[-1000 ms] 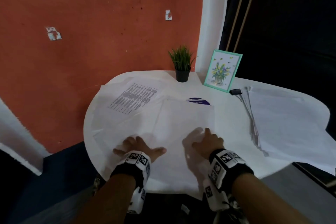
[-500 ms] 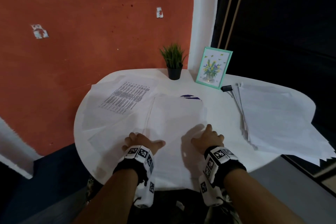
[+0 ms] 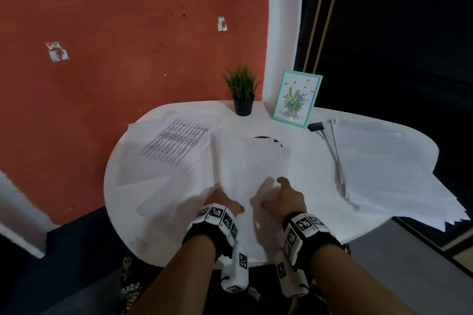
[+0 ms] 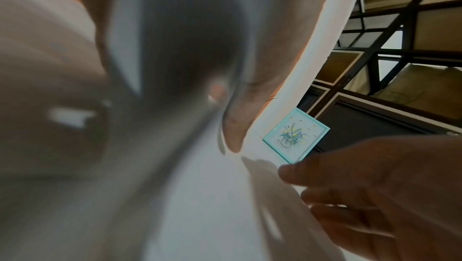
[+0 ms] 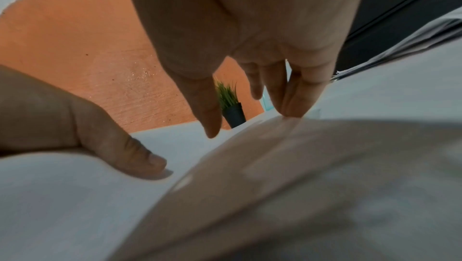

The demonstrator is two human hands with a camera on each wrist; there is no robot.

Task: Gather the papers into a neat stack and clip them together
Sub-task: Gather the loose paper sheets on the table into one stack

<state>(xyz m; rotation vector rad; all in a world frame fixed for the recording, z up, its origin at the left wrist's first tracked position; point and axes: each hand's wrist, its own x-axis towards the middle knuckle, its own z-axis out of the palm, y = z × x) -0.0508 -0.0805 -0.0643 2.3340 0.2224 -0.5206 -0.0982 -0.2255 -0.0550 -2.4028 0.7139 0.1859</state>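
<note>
Both hands have slid closer together on the middle sheets (image 3: 252, 161) at the round white table's (image 3: 307, 161) near edge. Her left hand (image 3: 222, 199) has its fingers tucked under the paper, thumb on top, pinching it. Her right hand (image 3: 284, 199) presses down with fingers held together. A binder clip (image 3: 315, 126) lies beside the stack (image 3: 384, 166) on the right.

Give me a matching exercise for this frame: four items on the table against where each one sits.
Things:
1. potted plant
2. framed flower picture
3. binder clip
4. printed sheet

Places:
A. far left of the table
B. at the far corner of the right-hand paper stack
C. by the orange wall
D. between plant and clip

Pairs: 1-C, 2-D, 3-B, 4-A
</note>
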